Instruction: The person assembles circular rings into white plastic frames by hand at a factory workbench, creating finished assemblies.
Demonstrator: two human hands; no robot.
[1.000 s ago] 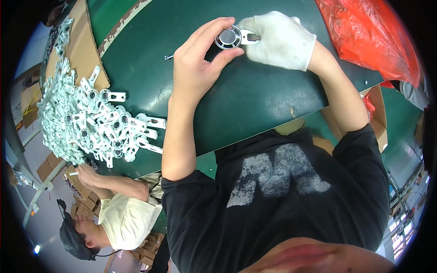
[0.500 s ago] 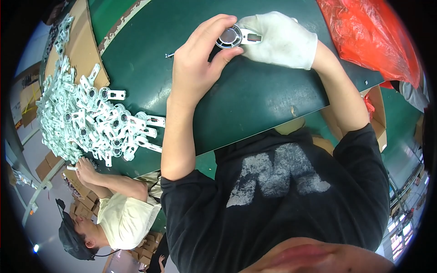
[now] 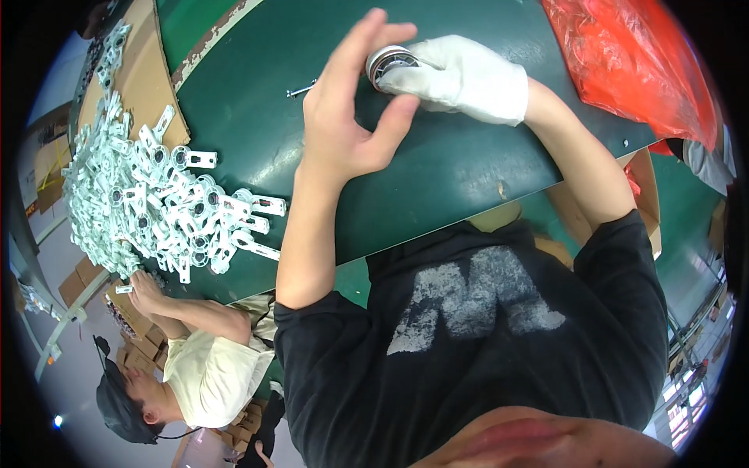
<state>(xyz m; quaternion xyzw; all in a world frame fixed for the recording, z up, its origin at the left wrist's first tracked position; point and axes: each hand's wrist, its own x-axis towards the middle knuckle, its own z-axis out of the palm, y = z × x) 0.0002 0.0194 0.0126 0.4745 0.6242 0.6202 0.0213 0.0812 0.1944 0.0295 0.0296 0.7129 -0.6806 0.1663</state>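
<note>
Ring-headed part [image 3: 392, 58] up in the gloved right hand [image 3: 472, 79], and that's a sure grip: thumb laid across the open face, the round rim poking out on the left-hand side of the glove, tilted so its edge shows. Whatever lies farther back is hidden by the fabric. Across from it, the bare left hand [image 3: 343, 113] is spread wide, holding nothing, thumb and fingertips clear of the rim; whether the palm's edge brushes it, I can't tell.

Looks light, this one, likely stiff plastic, smooth enough to slide on bare skin, so the glove should help. Those thin spokes look like the fragile spot; I'd pinch the outer rim from both sides and keep pressure off the middle.

Just left of the bare hand, a small metal piece [image 3: 300, 90] on the bench [image 3: 437, 171]; beyond, a great heap of pale parts [image 3: 187, 210]. Right of the glove, red plastic sheeting [image 3: 636, 66].
</note>
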